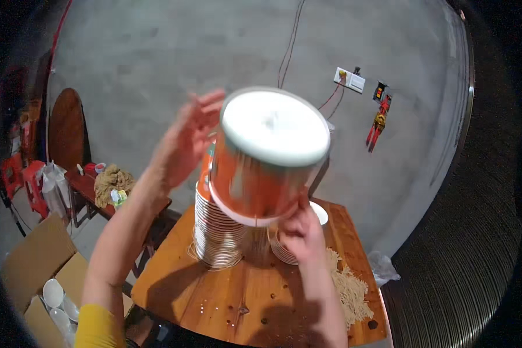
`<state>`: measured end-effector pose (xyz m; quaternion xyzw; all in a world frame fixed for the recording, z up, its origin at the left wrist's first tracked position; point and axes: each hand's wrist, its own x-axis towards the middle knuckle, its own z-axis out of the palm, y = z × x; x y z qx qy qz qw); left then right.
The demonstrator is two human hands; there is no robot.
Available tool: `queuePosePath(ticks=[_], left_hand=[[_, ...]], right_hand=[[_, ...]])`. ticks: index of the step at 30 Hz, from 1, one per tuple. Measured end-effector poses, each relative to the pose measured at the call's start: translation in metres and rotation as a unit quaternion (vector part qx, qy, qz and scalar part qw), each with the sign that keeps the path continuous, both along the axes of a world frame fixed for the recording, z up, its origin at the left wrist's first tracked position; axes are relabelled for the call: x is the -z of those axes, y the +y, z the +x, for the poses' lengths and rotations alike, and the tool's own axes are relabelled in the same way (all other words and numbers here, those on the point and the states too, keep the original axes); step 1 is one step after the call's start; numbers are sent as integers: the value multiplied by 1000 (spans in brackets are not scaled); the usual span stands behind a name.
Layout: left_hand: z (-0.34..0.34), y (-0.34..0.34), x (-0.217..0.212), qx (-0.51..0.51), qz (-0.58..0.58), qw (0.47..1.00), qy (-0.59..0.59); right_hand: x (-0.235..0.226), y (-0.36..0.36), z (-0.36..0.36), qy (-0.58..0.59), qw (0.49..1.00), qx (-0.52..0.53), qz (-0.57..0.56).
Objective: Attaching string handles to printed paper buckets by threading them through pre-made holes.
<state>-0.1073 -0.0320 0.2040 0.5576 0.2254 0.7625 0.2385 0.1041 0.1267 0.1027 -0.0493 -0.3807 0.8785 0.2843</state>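
The right hand (298, 229) is clamped on the lower edge of an orange tub (255, 185), which it holds up and tilted, white round end toward the viewer. The left hand (185, 142) is raised at the tub's left side, its fingers apart; blur hides whether they touch it. Below the left hand, a tall stack (217, 232) of ringed tubs stands on the table (226, 296). A shorter stack (284, 250) is just beside the right hand, and tan strands (350, 293) lie to the right of that forearm.
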Motion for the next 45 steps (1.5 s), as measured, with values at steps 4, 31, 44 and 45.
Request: queuePosePath(ticks=[4,31,44,45], left_hand=[[-38,8,-2,-183,-28,978,100],[-88,75,151,-271,-100,951,107],[103,158,303,-207,-324,912,143],[97,188,335,-233,-298,912,157]], right_hand=[[-42,-4,-59,120,987,-91,-65],[45,104,9,-384,422,440,694],[78,134,24,-405,389,406,721],[76,130,15,-394,394,411,721]])
